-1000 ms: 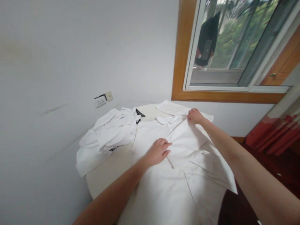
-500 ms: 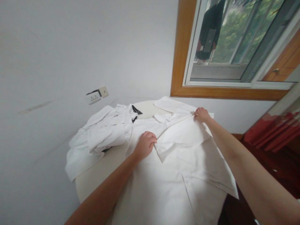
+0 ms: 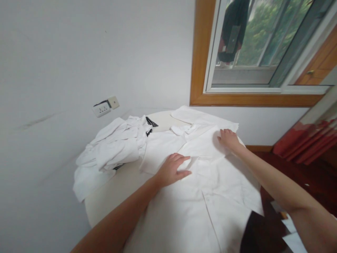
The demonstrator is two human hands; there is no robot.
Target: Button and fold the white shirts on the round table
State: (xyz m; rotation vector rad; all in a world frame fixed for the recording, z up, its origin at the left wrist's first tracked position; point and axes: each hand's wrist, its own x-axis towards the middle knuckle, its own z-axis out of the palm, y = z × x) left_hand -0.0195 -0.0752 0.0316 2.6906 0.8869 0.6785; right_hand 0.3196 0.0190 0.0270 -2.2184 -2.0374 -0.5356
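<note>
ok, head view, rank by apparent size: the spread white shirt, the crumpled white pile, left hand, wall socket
1. spread white shirt, largest, helped by nearness to the camera.
2. crumpled white pile.
3. left hand.
4. wall socket, smallest, but farthest off, so only as it looks.

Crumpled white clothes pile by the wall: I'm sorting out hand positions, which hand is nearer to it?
Left. The left hand lies flat on the spread white shirt, just right of the pile. The right hand presses the shirt much farther right.
</note>
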